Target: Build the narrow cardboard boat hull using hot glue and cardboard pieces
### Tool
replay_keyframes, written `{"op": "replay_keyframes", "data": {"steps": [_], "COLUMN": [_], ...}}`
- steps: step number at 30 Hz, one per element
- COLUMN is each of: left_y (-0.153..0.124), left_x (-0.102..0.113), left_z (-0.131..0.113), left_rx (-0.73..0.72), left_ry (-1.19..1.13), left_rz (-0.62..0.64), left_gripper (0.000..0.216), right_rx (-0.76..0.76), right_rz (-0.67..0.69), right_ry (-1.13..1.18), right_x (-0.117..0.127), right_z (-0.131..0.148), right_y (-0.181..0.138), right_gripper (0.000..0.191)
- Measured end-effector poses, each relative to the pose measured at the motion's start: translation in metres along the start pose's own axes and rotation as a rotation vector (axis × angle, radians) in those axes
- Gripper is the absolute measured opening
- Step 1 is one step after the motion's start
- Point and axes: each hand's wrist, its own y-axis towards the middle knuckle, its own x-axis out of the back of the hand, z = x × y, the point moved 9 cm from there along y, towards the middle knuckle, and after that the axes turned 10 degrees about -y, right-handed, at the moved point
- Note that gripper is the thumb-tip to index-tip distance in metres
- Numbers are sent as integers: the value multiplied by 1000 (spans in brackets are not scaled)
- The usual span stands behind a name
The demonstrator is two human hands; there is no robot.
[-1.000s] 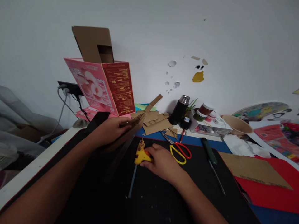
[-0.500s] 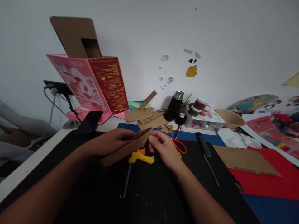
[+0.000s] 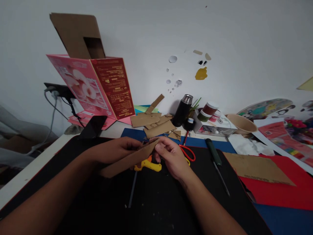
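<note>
A long strip of brown cardboard (image 3: 129,159) is held between my two hands above the black mat (image 3: 156,202), slanting up to the right. My left hand (image 3: 119,148) is closed on its far side, the fingertips partly hidden behind it. The thumb and fingers of my right hand (image 3: 170,155) pinch its right end, where a torn, ridged edge shows. Beneath the strip lies a yellow glue gun (image 3: 150,165), partly covered, with a translucent glue stick (image 3: 132,189) running toward me.
Red-handled scissors (image 3: 188,153) and a green-handled screwdriver-like tool (image 3: 216,160) lie to the right. Cardboard scraps (image 3: 158,129), a black thermos (image 3: 183,111) and paint jars (image 3: 207,111) stand behind. At left are a pink box (image 3: 88,85) and a phone (image 3: 93,127).
The cardboard strip has turned slightly, showing more of its flat face, and its left end sits a little lower and farther left. Both hands keep their hold; the view shifts slightly.
</note>
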Motion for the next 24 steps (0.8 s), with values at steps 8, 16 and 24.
{"op": "replay_keyframes", "data": {"steps": [8, 16, 24], "left_y": [3, -3, -11], "left_x": [-6, 3, -3], "left_z": [6, -8, -21], "left_rx": [25, -83, -188], "left_ry": [-70, 54, 304], "left_rz": [65, -118, -13], "left_gripper": [30, 49, 93], "right_rx": [47, 59, 52], "right_rz": [67, 56, 81], "right_ry": [124, 181, 230], "right_x": [-5, -2, -4], "right_z": [5, 2, 2], "right_y": [-1, 1, 0], "right_gripper": [31, 32, 31]}}
